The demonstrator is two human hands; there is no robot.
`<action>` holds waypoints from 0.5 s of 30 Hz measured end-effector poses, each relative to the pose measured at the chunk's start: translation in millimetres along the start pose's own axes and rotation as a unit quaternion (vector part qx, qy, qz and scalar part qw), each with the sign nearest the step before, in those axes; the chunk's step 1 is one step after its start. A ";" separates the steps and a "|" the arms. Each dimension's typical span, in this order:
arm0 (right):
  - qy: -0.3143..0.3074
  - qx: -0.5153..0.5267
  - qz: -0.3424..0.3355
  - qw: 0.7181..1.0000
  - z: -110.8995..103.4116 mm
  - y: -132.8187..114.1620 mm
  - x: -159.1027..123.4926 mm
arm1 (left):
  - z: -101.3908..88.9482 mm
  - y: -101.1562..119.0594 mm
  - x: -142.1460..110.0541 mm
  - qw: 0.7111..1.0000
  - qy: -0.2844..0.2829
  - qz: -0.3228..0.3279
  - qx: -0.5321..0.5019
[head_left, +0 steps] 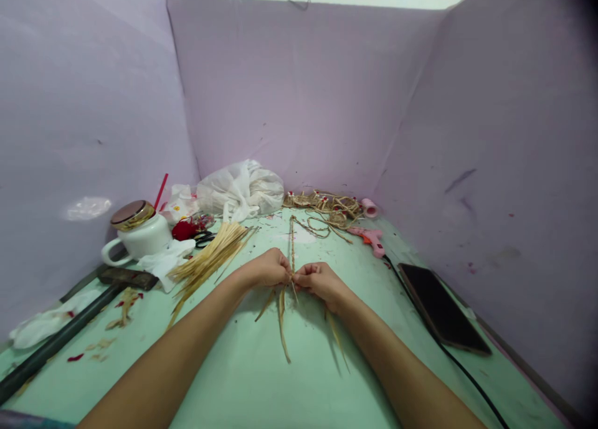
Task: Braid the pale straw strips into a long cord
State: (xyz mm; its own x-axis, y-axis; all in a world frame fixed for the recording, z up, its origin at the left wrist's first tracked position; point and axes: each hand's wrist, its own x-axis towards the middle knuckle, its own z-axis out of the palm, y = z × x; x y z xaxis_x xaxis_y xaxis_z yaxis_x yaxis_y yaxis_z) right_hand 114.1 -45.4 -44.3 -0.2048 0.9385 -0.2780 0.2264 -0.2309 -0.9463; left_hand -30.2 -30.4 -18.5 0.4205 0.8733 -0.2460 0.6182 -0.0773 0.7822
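Note:
A thin braid of straw-coloured fibre (pixel 293 245) runs away from me along the table, then bends right toward the back. My left hand (pixel 272 268) and my right hand (pixel 320 282) meet at its near end, both with fingers pinched on the strands. Loose flat strands (pixel 282 329) hang below the left fingers, and another strand (pixel 337 339) trails under the right wrist. Left of my hands lies a bundle of dry straw strands (pixel 210 254). The exact crossing of strands between the fingertips is too small to make out.
At the left are a white mug (pixel 144 236) with a lidded jar, a hammer (pixel 126 278), and a white plastic bag (pixel 243 186). At the back right lie coiled braids (pixel 336 205) and a pink glue gun (pixel 371 239). A phone (pixel 443 307) and a black cord lie right. Lilac walls enclose the table.

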 end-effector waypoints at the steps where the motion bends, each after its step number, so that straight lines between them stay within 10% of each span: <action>1: 0.007 -0.003 -0.001 1.000 0.4 -0.6 -0.3 | -0.1 -0.6 0.4 1.000 0.002 -0.003 0.008; 11: 0.022 0.037 0.012 0.999 0.9 0.5 0.5 | -4.2 5.6 -6.0 0.997 0.016 -0.070 0.028; 15: 0.017 0.068 0.034 0.997 -0.7 1.1 1.0 | 17.3 19.0 -13.1 0.987 0.106 -0.066 0.106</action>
State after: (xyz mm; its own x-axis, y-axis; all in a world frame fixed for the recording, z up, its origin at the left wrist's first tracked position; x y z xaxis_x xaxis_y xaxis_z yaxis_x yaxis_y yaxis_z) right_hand 114.8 -44.5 -45.5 -0.1598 0.9274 -0.3383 0.1076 -0.3243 -0.9398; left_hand -12.5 -51.6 -10.3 0.1932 0.9615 -0.1952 0.7929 -0.0358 0.6083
